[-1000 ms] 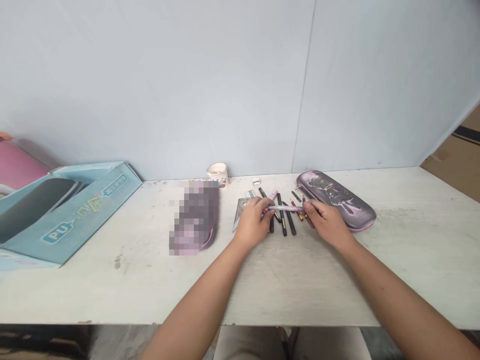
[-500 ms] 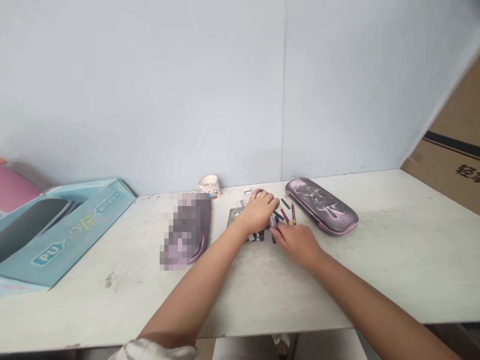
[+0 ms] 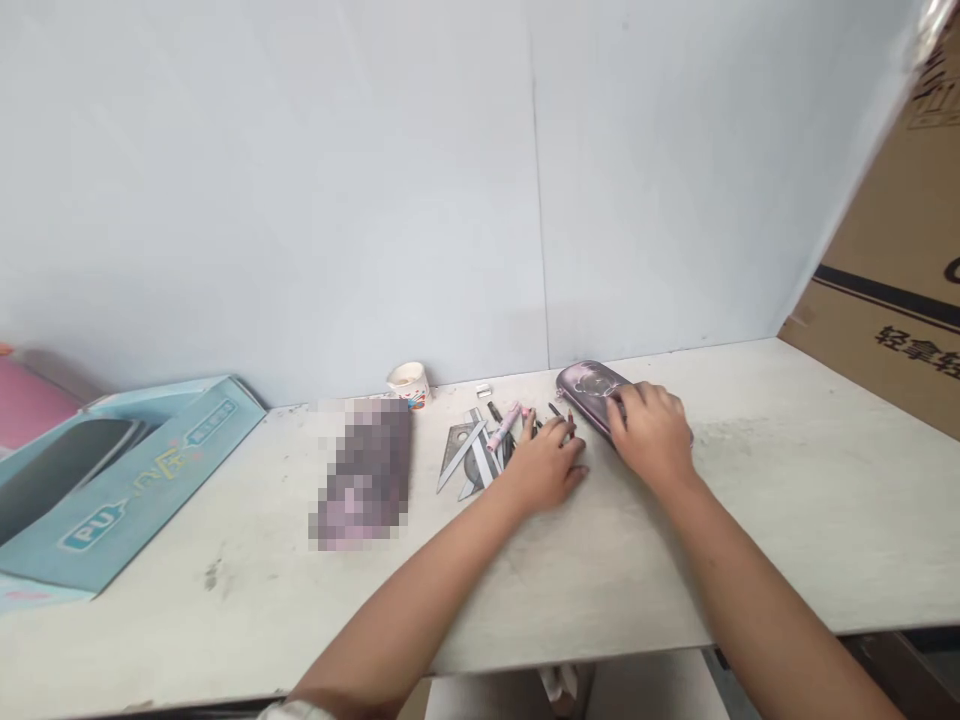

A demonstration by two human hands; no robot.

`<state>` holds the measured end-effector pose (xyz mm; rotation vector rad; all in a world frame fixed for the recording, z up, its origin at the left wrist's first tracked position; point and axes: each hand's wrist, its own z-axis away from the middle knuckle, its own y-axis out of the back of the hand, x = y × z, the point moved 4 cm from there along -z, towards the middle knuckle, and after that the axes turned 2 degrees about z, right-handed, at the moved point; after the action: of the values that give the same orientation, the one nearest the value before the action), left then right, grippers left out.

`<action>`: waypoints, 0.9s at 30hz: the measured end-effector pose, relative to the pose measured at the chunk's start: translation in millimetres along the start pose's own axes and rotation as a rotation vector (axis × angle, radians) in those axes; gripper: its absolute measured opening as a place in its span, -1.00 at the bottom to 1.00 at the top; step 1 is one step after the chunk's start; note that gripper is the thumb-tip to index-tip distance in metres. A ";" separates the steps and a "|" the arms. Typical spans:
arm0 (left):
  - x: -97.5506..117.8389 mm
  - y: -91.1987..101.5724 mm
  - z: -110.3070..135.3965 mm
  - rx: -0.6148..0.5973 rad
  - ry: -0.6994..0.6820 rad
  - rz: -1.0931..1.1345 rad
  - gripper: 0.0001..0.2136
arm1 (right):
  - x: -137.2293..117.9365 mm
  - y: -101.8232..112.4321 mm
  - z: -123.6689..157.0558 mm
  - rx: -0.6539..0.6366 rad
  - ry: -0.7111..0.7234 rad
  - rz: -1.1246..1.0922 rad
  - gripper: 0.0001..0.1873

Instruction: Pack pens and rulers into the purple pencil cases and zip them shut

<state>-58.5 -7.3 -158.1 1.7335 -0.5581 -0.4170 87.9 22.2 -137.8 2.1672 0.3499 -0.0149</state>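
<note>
My left hand [image 3: 550, 465] rests low on the table with fingers apart and bent over several dark pens and pencils, partly hiding them. My right hand [image 3: 651, 430] is wrapped over a shiny purple pencil case [image 3: 585, 385], thumb on its near side and fingers across the top. To the left of my left hand lie grey set squares and rulers [image 3: 465, 460], overlapping. A pink marker [image 3: 504, 426] lies across them, beside a short black pen [image 3: 493, 411].
A second purple pencil case [image 3: 401, 460], partly pixelated, lies to the left. Behind it stands a paper cup [image 3: 409, 384]. A small whitish block [image 3: 483, 391] is near the wall. A blue box [image 3: 150, 480] fills the far left; a cardboard box [image 3: 885, 290] stands at right.
My right hand has left the pens and moved right onto the pencil case. My left hand has shifted slightly right and down, uncovering the set squares and the pink marker.
</note>
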 end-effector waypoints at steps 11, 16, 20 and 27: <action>-45.6 -4.9 36.9 0.022 0.192 -0.030 -0.70 | 1.5 -13.8 3.4 -0.316 -0.168 0.062 -0.53; -38.8 3.2 37.9 0.105 0.259 -0.093 -0.69 | -3.7 -16.6 1.2 -0.495 -0.206 -0.033 -0.33; -19.3 3.2 21.6 0.122 0.252 -0.062 -0.62 | -16.0 -20.0 4.4 -0.594 -0.181 -0.070 -0.27; -49.0 15.2 23.5 -0.004 0.467 -0.014 -0.50 | -65.3 -21.8 5.9 -0.599 -0.071 -0.087 -0.33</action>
<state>-113.9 -0.8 -149.6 1.7561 -0.2067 -0.0150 20.3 13.4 -149.5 1.5554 0.3538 -0.0311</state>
